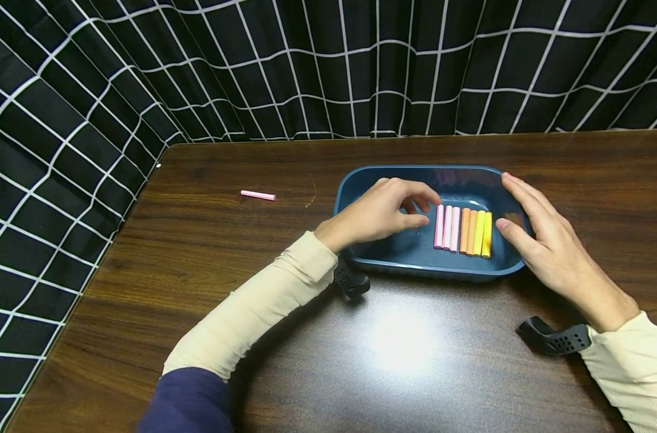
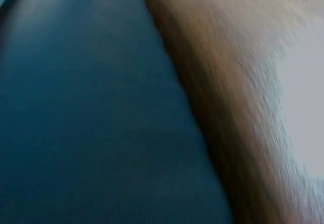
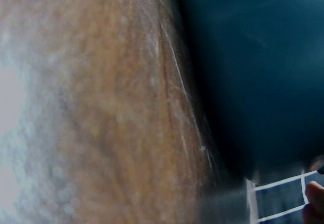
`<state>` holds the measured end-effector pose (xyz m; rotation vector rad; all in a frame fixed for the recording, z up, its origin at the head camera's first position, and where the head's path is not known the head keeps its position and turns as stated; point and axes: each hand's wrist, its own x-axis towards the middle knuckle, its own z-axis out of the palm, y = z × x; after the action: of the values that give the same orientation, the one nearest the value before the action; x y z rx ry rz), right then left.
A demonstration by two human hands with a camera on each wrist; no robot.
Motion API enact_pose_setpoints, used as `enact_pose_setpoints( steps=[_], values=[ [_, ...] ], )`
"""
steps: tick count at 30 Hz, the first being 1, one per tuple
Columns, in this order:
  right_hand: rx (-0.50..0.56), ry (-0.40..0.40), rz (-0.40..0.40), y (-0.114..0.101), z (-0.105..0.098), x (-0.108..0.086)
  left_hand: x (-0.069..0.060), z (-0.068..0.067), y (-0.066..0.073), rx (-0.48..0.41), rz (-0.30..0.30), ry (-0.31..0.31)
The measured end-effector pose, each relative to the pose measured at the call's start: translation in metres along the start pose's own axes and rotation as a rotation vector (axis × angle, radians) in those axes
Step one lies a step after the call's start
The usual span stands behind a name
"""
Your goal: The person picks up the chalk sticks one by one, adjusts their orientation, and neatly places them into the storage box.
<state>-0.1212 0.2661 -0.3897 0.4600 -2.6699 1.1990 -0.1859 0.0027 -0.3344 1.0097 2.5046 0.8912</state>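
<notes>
A dark blue plastic tub stands on the table, holding a row of chalk sticks side by side: pink chalks on the left, then orange chalks and yellow chalks. Over the tub's left half hovers my left hand, fingers loosely bent and apart, close beside the pink end of the row with nothing seen between them. At the tub's right end, my right hand rests with straight fingers and spread thumb against the rim. Both wrist views show mostly the tub's wall.
A single pink chalk lies on the brown wooden table, left of the tub. Black curtains with a white grid hang behind and on the left of the table. Light glares on the tabletop in front of the tub.
</notes>
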Motion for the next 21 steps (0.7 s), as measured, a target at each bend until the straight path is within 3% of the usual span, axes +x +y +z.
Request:
enact_pose_setpoints(
  steps=[14, 21],
  values=[
    [0.013, 0.001, -0.01, 0.001, -0.001, -0.001, -0.026, -0.038, -0.014, -0.046, 0.135, 0.122],
    [0.025, -0.013, 0.015, -0.001, -0.001, -0.001, -0.039, -0.052, -0.027, -0.011, 0.119, 0.164]
  ],
)
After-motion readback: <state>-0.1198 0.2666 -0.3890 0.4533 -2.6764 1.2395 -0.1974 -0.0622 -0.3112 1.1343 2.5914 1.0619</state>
